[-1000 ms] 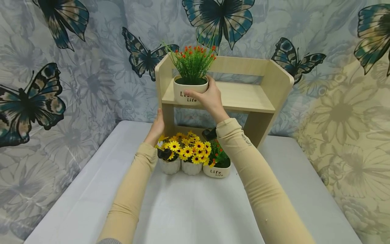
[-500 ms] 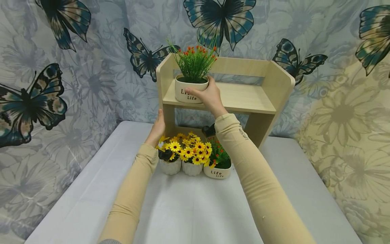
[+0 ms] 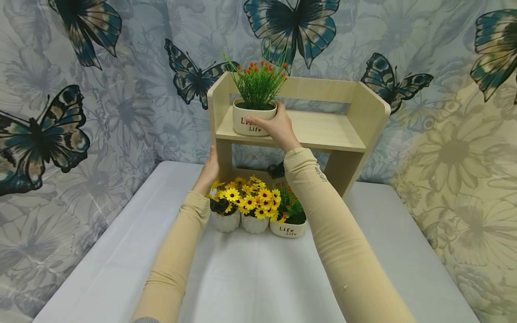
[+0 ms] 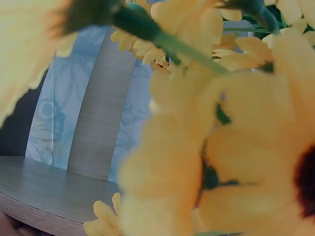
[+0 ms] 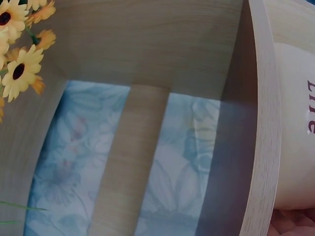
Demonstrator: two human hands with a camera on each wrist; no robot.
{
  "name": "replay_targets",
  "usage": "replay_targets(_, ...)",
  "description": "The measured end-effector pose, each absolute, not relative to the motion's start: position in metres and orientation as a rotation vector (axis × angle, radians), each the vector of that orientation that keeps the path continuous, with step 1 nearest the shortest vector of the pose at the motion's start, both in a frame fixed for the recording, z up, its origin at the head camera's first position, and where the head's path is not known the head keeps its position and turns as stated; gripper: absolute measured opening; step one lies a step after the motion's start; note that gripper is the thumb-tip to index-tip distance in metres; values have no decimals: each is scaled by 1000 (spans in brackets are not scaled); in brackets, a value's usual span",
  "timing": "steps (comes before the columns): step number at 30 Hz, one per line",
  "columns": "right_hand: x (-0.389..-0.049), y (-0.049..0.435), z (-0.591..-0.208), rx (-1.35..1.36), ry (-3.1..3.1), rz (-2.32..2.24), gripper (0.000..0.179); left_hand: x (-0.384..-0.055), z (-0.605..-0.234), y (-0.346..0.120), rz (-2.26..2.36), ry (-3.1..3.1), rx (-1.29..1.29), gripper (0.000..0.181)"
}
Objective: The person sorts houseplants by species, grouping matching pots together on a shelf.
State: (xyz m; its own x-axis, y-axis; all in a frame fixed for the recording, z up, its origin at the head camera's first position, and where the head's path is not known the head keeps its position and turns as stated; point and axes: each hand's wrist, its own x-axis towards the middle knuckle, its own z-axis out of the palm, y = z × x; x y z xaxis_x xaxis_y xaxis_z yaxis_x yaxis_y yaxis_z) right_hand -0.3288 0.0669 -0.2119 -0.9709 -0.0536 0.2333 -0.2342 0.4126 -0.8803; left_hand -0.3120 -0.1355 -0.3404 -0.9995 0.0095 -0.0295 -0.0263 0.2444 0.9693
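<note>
In the head view, an oval cream pot (image 3: 242,116) lettered "Life", with green grass and small red flowers (image 3: 258,83), stands at the left end of the wooden shelf's upper board (image 3: 319,128). My right hand (image 3: 279,128) grips its right side, thumb across the front; other fingers are mostly hidden behind it. My left hand (image 3: 208,171) rests against the shelf's left side panel (image 3: 221,157), fingers straight and pointing up. In the right wrist view the pot (image 5: 298,147) shows at the right edge, with fingers (image 5: 293,223) just below.
Before the shelf's lower level stand two white pots (image 3: 254,224) of yellow flowers (image 3: 249,201) and a second "Life" pot (image 3: 288,229) with red flowers. Yellow petals (image 4: 246,118) fill much of the left wrist view. A white-covered table (image 3: 250,278) extends in front.
The held pot has shifted slightly back from the upper board's front edge since one second ago. Over the last half second both hands look almost still.
</note>
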Motion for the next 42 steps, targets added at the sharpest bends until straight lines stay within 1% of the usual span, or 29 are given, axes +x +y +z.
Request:
replay_targets(10, -328, 73, -214, 275, -2497, 1622, 111, -312, -344, -134, 1928, 2425, -6, 91)
replay_targets(20, -322, 99, -219, 351, -2458, 1707, 109, -313, -346, -135, 1903, 2450, -3, 93)
replay_targets(28, -309, 116, -215, 432, -2354, 1684, 99, -311, -344, -136, 1899, 2442, -19, 94)
replay_targets(33, -305, 124, -214, 468, -2287, 1714, 90, -311, -342, -135, 1901, 2439, -15, 91)
replay_targets(42, -291, 137, -217, 515, -1914, 1900, 67, -311, -341, -135, 1895, 2447, -19, 89)
